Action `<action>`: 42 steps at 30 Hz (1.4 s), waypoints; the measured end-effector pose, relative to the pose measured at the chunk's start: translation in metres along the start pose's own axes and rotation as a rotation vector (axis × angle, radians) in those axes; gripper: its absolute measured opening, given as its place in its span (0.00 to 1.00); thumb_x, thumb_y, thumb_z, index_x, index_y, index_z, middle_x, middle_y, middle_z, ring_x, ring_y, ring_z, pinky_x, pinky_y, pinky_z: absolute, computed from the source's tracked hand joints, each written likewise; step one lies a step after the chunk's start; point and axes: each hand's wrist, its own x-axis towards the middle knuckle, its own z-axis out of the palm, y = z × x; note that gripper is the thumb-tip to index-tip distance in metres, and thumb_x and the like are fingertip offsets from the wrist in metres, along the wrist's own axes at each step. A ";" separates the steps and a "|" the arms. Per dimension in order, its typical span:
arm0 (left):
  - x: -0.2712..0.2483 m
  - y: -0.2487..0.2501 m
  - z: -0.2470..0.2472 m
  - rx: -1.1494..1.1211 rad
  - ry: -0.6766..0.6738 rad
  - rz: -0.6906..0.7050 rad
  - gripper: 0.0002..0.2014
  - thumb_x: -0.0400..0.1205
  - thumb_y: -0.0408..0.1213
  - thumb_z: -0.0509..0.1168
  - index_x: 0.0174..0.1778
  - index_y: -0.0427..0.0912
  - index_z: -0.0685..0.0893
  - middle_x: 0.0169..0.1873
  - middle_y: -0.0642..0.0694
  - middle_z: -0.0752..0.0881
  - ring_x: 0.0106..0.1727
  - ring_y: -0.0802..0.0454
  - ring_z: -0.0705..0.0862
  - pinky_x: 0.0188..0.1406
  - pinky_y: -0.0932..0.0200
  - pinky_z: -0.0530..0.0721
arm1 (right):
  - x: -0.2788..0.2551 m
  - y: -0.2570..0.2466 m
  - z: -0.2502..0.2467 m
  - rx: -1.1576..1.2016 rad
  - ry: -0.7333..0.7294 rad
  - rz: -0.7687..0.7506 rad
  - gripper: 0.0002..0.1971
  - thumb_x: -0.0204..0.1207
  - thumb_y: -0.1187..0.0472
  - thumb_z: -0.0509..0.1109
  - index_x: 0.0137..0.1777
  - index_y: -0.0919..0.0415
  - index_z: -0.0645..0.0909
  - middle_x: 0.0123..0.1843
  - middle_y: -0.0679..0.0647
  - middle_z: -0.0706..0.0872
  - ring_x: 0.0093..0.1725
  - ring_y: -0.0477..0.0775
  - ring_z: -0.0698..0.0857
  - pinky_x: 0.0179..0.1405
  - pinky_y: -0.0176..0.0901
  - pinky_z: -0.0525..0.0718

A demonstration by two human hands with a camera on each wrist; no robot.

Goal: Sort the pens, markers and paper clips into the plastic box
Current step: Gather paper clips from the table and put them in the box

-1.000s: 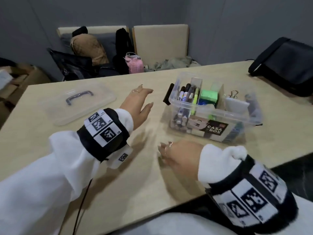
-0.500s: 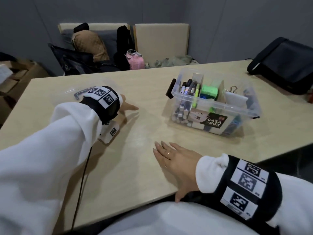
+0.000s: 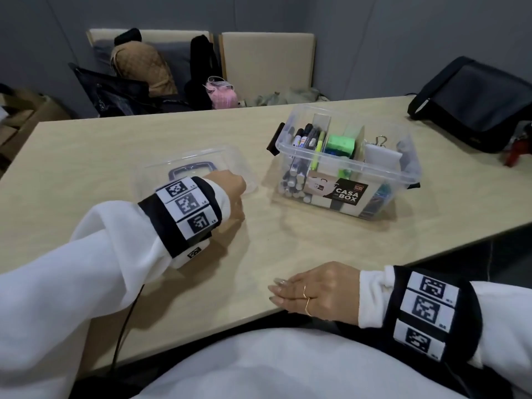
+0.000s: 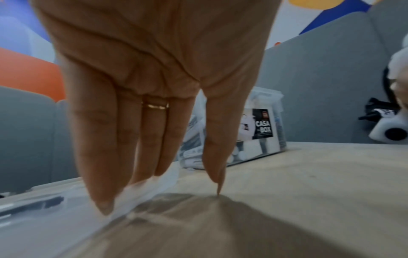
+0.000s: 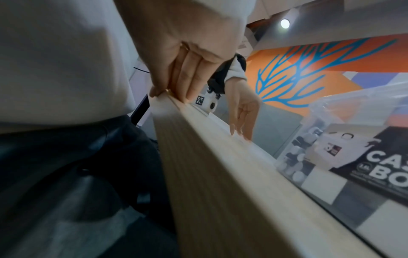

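The clear plastic box stands open on the table, right of centre. Pens and markers fill its left compartment, with green blocks in the middle and binder clips at the back right. Its clear lid with a grey handle lies flat to the left. My left hand rests straight fingers on the lid's near right edge. In the left wrist view the left hand touches the lid while the thumb tip stands on the table. My right hand lies flat at the table's near edge.
A black bag lies at the table's far right corner, with a red object by the right edge. Two chairs behind the table hold bags and clothes. The table's near edge runs just before my body.
My left hand swung left from beside the box onto the lid, and the lid now lies nearer the box. My right hand uncurled and drew back flat to the near edge.
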 end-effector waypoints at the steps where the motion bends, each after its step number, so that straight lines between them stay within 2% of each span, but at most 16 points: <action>1: 0.000 0.004 0.000 0.012 0.007 0.016 0.12 0.77 0.44 0.68 0.35 0.42 0.75 0.42 0.40 0.85 0.42 0.41 0.83 0.39 0.56 0.78 | -0.001 0.000 0.000 0.003 0.016 -0.010 0.11 0.76 0.64 0.73 0.57 0.62 0.89 0.59 0.53 0.90 0.59 0.46 0.88 0.60 0.39 0.84; 3: 0.000 0.010 0.000 0.062 0.020 0.047 0.13 0.76 0.40 0.68 0.32 0.43 0.71 0.44 0.39 0.86 0.40 0.41 0.81 0.37 0.56 0.77 | -0.002 0.000 0.002 -0.043 0.029 -0.036 0.11 0.80 0.65 0.68 0.58 0.62 0.89 0.59 0.53 0.90 0.60 0.45 0.87 0.60 0.38 0.84; 6: 0.000 0.016 0.001 0.107 0.043 0.067 0.06 0.76 0.41 0.67 0.42 0.43 0.78 0.48 0.41 0.86 0.45 0.41 0.83 0.39 0.56 0.77 | -0.002 0.000 0.002 -0.046 0.085 -0.022 0.11 0.80 0.67 0.68 0.58 0.63 0.89 0.57 0.53 0.90 0.56 0.46 0.89 0.52 0.39 0.87; 8: 0.001 0.015 0.004 0.130 0.079 0.056 0.09 0.76 0.41 0.69 0.48 0.41 0.80 0.51 0.41 0.85 0.51 0.41 0.84 0.41 0.56 0.77 | 0.004 0.005 -0.011 -0.031 0.219 0.047 0.10 0.79 0.67 0.70 0.58 0.64 0.89 0.52 0.55 0.92 0.50 0.49 0.91 0.45 0.42 0.89; 10: 0.003 0.012 0.006 0.127 0.088 0.043 0.14 0.76 0.40 0.70 0.54 0.37 0.79 0.56 0.39 0.80 0.56 0.39 0.82 0.46 0.52 0.77 | 0.014 0.022 -0.042 -0.108 0.417 0.170 0.09 0.79 0.67 0.71 0.56 0.64 0.90 0.48 0.56 0.92 0.45 0.52 0.92 0.42 0.44 0.90; 12: 0.006 0.009 0.009 0.128 0.053 0.028 0.21 0.76 0.40 0.71 0.61 0.34 0.76 0.60 0.38 0.77 0.60 0.39 0.80 0.54 0.51 0.78 | 0.015 0.050 -0.079 -0.285 0.604 0.342 0.09 0.77 0.70 0.72 0.53 0.63 0.91 0.46 0.56 0.92 0.41 0.54 0.92 0.49 0.41 0.88; 14: 0.009 0.009 0.008 0.131 0.024 0.029 0.25 0.76 0.40 0.72 0.64 0.33 0.73 0.62 0.37 0.77 0.63 0.39 0.80 0.58 0.50 0.79 | 0.006 0.079 -0.108 -0.469 0.702 0.532 0.10 0.75 0.72 0.73 0.52 0.62 0.91 0.43 0.58 0.92 0.35 0.58 0.90 0.43 0.44 0.88; 16: 0.012 0.010 0.005 0.155 0.009 0.045 0.25 0.77 0.39 0.71 0.65 0.32 0.73 0.62 0.36 0.78 0.63 0.39 0.80 0.58 0.51 0.79 | -0.008 0.098 -0.118 -0.604 0.656 0.770 0.08 0.79 0.66 0.71 0.53 0.61 0.90 0.43 0.59 0.92 0.35 0.61 0.89 0.31 0.49 0.86; 19: 0.013 0.010 0.005 0.213 0.022 0.070 0.21 0.77 0.36 0.69 0.63 0.32 0.75 0.61 0.36 0.80 0.62 0.39 0.81 0.58 0.51 0.80 | -0.025 0.102 -0.114 -0.528 0.269 1.319 0.14 0.84 0.56 0.62 0.59 0.58 0.88 0.45 0.65 0.89 0.41 0.68 0.86 0.35 0.49 0.81; 21: 0.013 0.010 0.004 0.249 0.004 0.091 0.17 0.79 0.34 0.67 0.61 0.31 0.77 0.60 0.37 0.82 0.62 0.40 0.81 0.58 0.52 0.80 | -0.027 0.096 -0.110 -0.405 0.096 1.486 0.23 0.86 0.48 0.53 0.57 0.59 0.87 0.46 0.70 0.87 0.43 0.69 0.84 0.36 0.47 0.74; 23: 0.013 0.010 0.004 0.264 -0.002 0.103 0.15 0.79 0.34 0.66 0.60 0.32 0.79 0.59 0.39 0.83 0.61 0.41 0.82 0.58 0.52 0.80 | -0.022 0.089 -0.103 -0.386 0.066 1.446 0.32 0.85 0.40 0.46 0.47 0.59 0.88 0.49 0.71 0.87 0.47 0.67 0.85 0.41 0.49 0.74; 27: 0.013 0.008 0.010 0.333 0.029 0.061 0.13 0.84 0.30 0.58 0.64 0.33 0.77 0.62 0.40 0.80 0.63 0.41 0.81 0.57 0.52 0.80 | -0.015 0.098 -0.085 -0.406 0.167 1.287 0.41 0.78 0.32 0.37 0.39 0.56 0.89 0.28 0.54 0.86 0.41 0.58 0.86 0.61 0.48 0.66; 29: 0.015 0.003 0.012 0.368 0.053 0.055 0.13 0.85 0.28 0.54 0.64 0.33 0.76 0.62 0.40 0.81 0.62 0.41 0.82 0.53 0.52 0.80 | -0.016 0.107 -0.084 -0.330 0.223 1.246 0.41 0.78 0.31 0.39 0.44 0.55 0.90 0.30 0.48 0.86 0.40 0.54 0.84 0.63 0.47 0.62; 33: 0.018 -0.021 0.000 0.312 0.124 -0.030 0.14 0.83 0.31 0.59 0.65 0.37 0.75 0.60 0.43 0.83 0.62 0.41 0.82 0.44 0.53 0.76 | -0.007 0.130 -0.081 -0.194 0.219 1.160 0.40 0.75 0.29 0.41 0.50 0.53 0.90 0.32 0.39 0.81 0.47 0.51 0.82 0.67 0.49 0.60; 35: 0.018 -0.037 -0.010 0.294 0.197 -0.115 0.14 0.82 0.35 0.61 0.64 0.39 0.72 0.59 0.43 0.83 0.61 0.41 0.83 0.42 0.54 0.75 | 0.005 0.140 -0.077 -0.162 0.199 1.131 0.41 0.74 0.28 0.40 0.52 0.52 0.89 0.33 0.40 0.83 0.56 0.54 0.83 0.67 0.49 0.59; 42: 0.001 -0.109 -0.071 -0.052 0.552 -0.510 0.18 0.80 0.32 0.61 0.66 0.39 0.70 0.61 0.38 0.80 0.63 0.35 0.78 0.45 0.48 0.75 | 0.057 0.141 -0.067 -0.183 0.157 1.152 0.43 0.69 0.25 0.36 0.53 0.47 0.89 0.40 0.47 0.91 0.50 0.51 0.84 0.63 0.46 0.62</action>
